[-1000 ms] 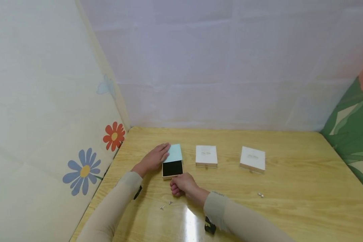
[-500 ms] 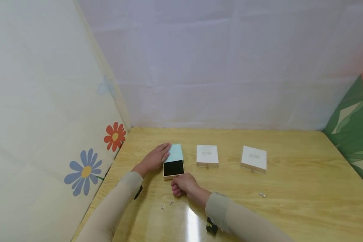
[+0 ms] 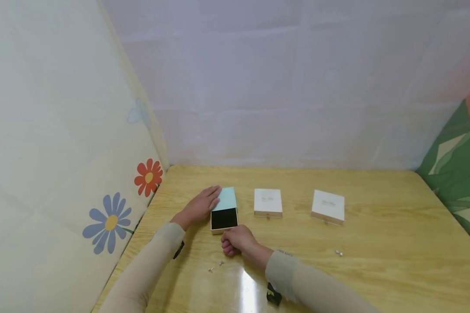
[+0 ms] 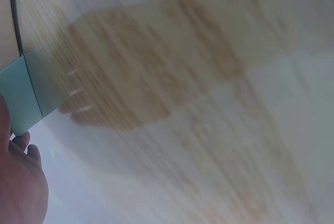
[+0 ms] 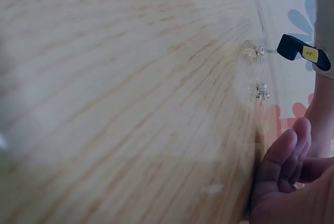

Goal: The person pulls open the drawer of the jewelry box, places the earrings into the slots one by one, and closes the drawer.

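Note:
A teal drawer-style jewelry box (image 3: 226, 199) lies on the table, its drawer (image 3: 224, 218) pulled out toward me with a black lining. My left hand (image 3: 200, 206) grips the teal sleeve from the left side; its fingertips also show past the box in the left wrist view. My right hand (image 3: 239, 240) has its fingers curled at the drawer's front edge, thumb and forefinger pinching there; the exact spot held is hidden. Two small earrings (image 3: 210, 270) with pearl-like beads lie just in front of that hand, and they stand out in the right wrist view (image 5: 262, 91).
Two white boxes with gold lettering, a middle box (image 3: 268, 202) and a right box (image 3: 327, 206), sit in line to the right. Another small pair of earrings (image 3: 339, 253) lies in front of the right box. A flowered cloth wall (image 3: 62, 152) borders the table's left side.

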Demonstrator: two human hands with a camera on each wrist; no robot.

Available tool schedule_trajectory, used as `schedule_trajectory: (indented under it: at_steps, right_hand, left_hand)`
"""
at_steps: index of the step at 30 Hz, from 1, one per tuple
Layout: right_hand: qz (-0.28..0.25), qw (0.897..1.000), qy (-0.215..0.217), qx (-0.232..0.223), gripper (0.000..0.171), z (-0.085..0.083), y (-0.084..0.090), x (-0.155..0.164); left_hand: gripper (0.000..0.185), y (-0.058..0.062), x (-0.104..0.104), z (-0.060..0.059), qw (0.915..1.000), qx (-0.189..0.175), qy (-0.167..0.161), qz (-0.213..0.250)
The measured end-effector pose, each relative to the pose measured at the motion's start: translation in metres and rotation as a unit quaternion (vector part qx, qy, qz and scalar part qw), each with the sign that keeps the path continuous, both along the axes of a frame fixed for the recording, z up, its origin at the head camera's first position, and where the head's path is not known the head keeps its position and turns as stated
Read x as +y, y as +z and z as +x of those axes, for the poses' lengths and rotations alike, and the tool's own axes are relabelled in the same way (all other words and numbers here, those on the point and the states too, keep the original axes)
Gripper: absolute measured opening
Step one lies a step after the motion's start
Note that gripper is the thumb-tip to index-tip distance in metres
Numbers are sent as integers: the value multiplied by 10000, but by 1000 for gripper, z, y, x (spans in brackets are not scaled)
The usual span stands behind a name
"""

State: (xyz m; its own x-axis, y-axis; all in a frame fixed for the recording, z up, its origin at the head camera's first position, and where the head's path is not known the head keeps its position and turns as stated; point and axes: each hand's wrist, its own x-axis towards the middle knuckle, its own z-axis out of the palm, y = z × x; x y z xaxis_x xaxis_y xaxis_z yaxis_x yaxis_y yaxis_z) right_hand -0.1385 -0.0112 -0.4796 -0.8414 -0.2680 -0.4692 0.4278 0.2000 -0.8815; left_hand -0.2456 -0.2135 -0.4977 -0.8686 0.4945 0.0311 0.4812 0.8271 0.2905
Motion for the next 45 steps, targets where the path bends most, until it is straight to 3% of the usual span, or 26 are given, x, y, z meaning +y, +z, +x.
schedule_trajectory:
  at_steps: [8,13,21,27,32,36,39,45]
  right_hand:
    - [-82,9999,40,64,19,3,-1,-2]
    - [-80,9999,77,130,21,2,1,1]
    - [75,9985,404,356,24,4,4,4]
    - [396,9929,777,810,23,7,4,5]
    - [799,9808,1229,1286,17,8,4,10]
    - [1317,9553,1717,2014,8,9,5,16]
    - [1495,9360,2124,2374,12,11,4,20]
    - [1452,9131,2729,2659,28,16,1,27]
  left_hand:
    - [56,1,-2,3,9998,-138,144,67]
    - [56,5,1,2,9999,-128,40,-30]
    - [55,6,2,1,10000,-36,-11,-9]
    - [55,4,1,1,9999,75,-81,-86]
    - [56,2,1,1,9999,75,-73,77]
    - [57,2,1,1,9999,-20,0,124]
    - [56,2,0,1,9999,-107,74,43]
    - [56,5,1,3,10000,-50,29,-2]
